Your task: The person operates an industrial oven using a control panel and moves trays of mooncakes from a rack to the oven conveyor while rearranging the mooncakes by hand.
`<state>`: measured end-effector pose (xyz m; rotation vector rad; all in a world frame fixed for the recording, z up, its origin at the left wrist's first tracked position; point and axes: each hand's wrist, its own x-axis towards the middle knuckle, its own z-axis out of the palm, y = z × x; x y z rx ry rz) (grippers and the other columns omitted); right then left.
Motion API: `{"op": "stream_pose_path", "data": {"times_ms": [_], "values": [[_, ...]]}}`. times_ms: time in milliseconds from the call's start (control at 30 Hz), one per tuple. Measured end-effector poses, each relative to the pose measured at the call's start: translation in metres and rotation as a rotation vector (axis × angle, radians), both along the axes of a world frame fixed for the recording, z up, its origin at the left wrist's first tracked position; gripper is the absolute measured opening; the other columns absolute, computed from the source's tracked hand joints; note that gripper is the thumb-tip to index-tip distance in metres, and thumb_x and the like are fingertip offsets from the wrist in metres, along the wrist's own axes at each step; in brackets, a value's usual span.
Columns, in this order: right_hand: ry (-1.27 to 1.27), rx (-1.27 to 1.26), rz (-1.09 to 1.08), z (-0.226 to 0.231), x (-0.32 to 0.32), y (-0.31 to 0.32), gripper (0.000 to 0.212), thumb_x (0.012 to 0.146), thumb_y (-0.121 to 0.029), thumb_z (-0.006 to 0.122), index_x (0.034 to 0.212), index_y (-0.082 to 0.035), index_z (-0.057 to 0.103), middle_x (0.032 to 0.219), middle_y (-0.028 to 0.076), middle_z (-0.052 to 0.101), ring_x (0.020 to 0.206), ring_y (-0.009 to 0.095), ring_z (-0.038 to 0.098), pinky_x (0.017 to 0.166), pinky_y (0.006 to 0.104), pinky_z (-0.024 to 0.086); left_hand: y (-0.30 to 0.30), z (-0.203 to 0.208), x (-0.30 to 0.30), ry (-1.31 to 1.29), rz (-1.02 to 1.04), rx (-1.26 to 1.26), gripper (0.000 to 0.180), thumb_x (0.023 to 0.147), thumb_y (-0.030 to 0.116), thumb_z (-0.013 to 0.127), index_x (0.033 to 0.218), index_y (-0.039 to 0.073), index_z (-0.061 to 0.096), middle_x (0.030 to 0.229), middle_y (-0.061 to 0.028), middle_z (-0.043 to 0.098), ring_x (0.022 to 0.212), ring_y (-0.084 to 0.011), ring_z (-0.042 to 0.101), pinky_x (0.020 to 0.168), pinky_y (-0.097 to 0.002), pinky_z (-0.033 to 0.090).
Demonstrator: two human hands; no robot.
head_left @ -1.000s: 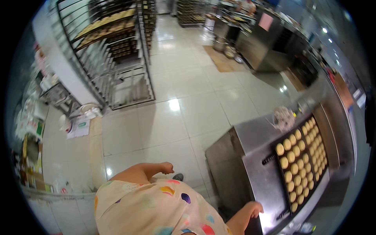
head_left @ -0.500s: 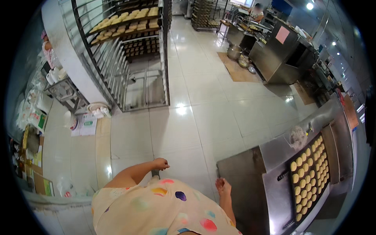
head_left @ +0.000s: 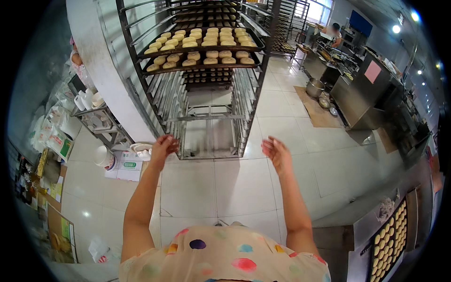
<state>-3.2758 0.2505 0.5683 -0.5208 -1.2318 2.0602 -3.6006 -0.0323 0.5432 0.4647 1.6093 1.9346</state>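
My left hand (head_left: 164, 149) reaches forward, empty, its fingers apart and a little curled. It is near the lower left of a tall metal tray rack (head_left: 257, 94). My right hand (head_left: 278, 154) is held out to the right of the rack, also empty, fingers spread. Both hands look apart from the rack. At the rack's upper levels sit an upper dark baking tray (head_left: 197, 50) with rows of pale round buns (head_left: 212, 43) and a lower dark tray (head_left: 206, 66) with browner-topped buns (head_left: 211, 60). Below them the rack's slots hold no trays.
At lower right, a steel counter (head_left: 361, 232) bears trays of pale round buns (head_left: 383, 242). A white pillar (head_left: 103, 66), a small metal cart (head_left: 110, 129) and a white bucket (head_left: 104, 157) stand left. Metal pots (head_left: 314, 87) and a person (head_left: 335, 36) are farther right.
Both my hands have risen from near my body and stretched forward, spread apart. The rack now appears nearer and more central, while the counter has shifted toward the lower right.
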Motion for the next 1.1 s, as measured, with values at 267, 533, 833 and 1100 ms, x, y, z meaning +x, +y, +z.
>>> {"op": "stream_pose_path", "data": {"times_ms": [267,533,833,1100], "values": [[0.2,0.086,0.078,0.113,-0.186,0.103,0.045,0.09,-0.021,0.055,0.123,0.006,0.043,0.116,0.02,0.056,0.104,0.028,0.059,0.088,0.0351,0.05,0.063,0.11,-0.155,0.054,0.133,0.342,0.033,0.091,0.019,0.056,0.116,-0.001,0.048,0.105,-0.0142,0.062,0.093,-0.0221,0.063,0.08,-0.0341,0.054],[0.404,-0.1,0.067,0.146,-0.304,0.191,0.04,0.084,-0.025,0.064,0.112,0.0,0.05,0.111,0.016,0.056,0.108,0.027,0.054,0.095,0.0372,0.045,0.157,0.164,-0.267,-0.181,0.142,0.596,0.036,0.087,0.026,0.063,0.111,0.0,0.053,0.103,-0.0171,0.062,0.098,-0.0289,0.061,0.089,-0.037,0.051],[0.366,-0.204,-0.019,0.153,-0.339,0.21,0.037,0.079,-0.016,0.063,0.11,-0.002,0.049,0.107,0.01,0.055,0.097,0.023,0.057,0.09,0.0372,0.05,0.182,0.165,-0.318,-0.272,0.194,0.62,0.037,0.079,0.017,0.062,0.112,0.003,0.052,0.101,-0.0125,0.06,0.096,-0.0288,0.06,0.088,-0.0435,0.052],[0.461,-0.1,0.109,0.16,-0.241,0.132,0.053,0.083,-0.027,0.059,0.127,-0.002,0.044,0.123,0.014,0.051,0.112,0.037,0.05,0.096,0.0508,0.043,0.103,0.171,-0.22,-0.225,0.292,0.698,0.049,0.082,0.038,0.061,0.118,0.005,0.051,0.116,-0.012,0.057,0.106,-0.0299,0.056,0.089,-0.0447,0.049]]}}
